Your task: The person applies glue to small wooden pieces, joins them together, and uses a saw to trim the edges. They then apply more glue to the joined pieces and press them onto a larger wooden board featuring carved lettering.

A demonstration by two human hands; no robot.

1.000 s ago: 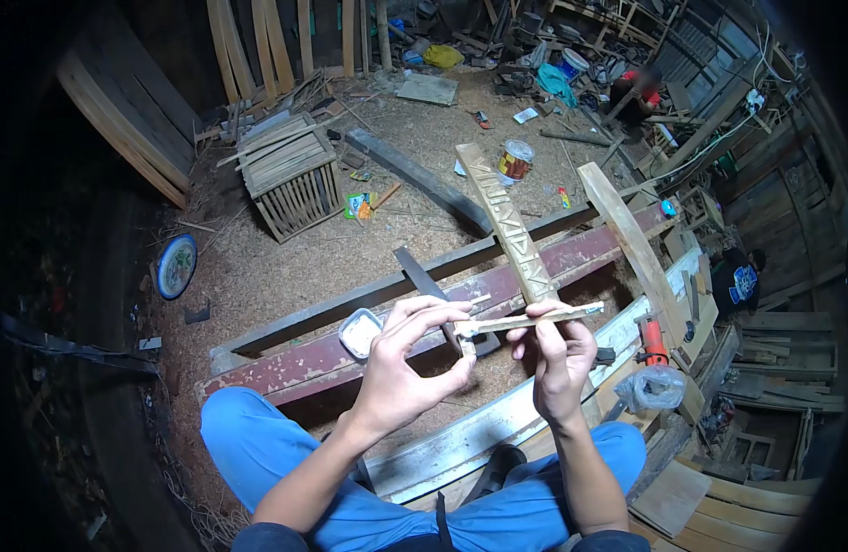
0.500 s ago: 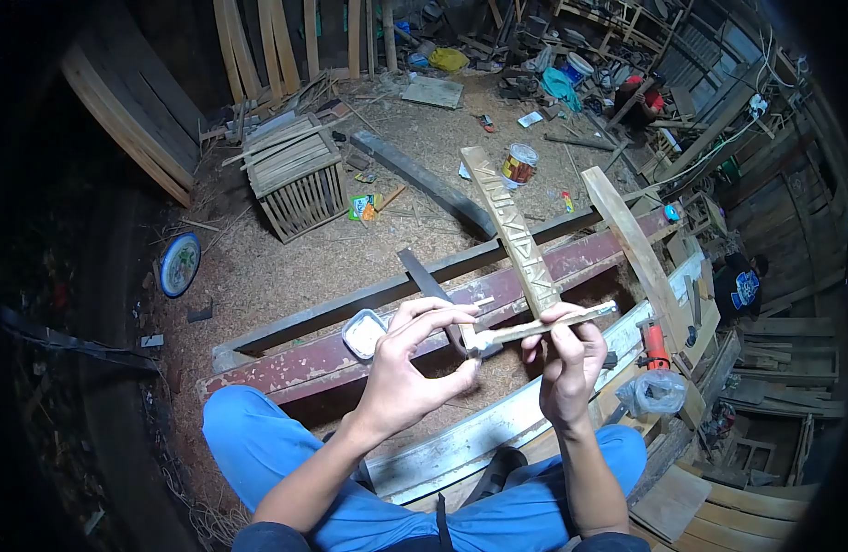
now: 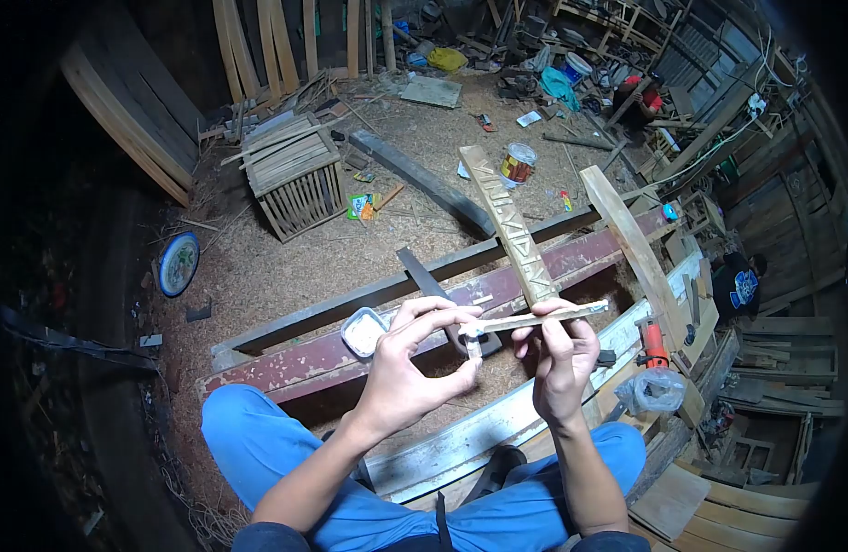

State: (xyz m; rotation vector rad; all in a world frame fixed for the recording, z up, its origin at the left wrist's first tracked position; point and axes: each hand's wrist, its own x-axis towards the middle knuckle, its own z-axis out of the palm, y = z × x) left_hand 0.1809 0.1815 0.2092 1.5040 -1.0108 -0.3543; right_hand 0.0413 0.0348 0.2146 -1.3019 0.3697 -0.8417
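My left hand [image 3: 410, 359] pinches a small pale wooden piece [image 3: 473, 350] between its thumb and fingers. In my right hand [image 3: 568, 363] is a thin wooden stick [image 3: 525, 322], lying almost level. White paste shows on both of its ends, and the left end touches or nearly touches the top of the small piece. Behind my hands, a long board with raised letter-like shapes [image 3: 511, 225] rests across the maroon beam [image 3: 295, 373]. A small tub of white paste [image 3: 364, 332] sits on that beam, just left of my left hand. A dark handsaw [image 3: 424, 274] lies partly hidden behind my fingers.
A plain plank [image 3: 631, 230] crosses the beam at right, near a red power tool [image 3: 656, 345] and a clear plastic bag [image 3: 658, 393]. Beyond are a paint can [image 3: 518, 164] and a slatted crate [image 3: 299, 184]. Two people [image 3: 640, 99] sit or crouch at the right.
My right hand has shifted slightly left and the stick has moved left and up, its pasted end now over the small piece's top. My left hand stays nearly still.
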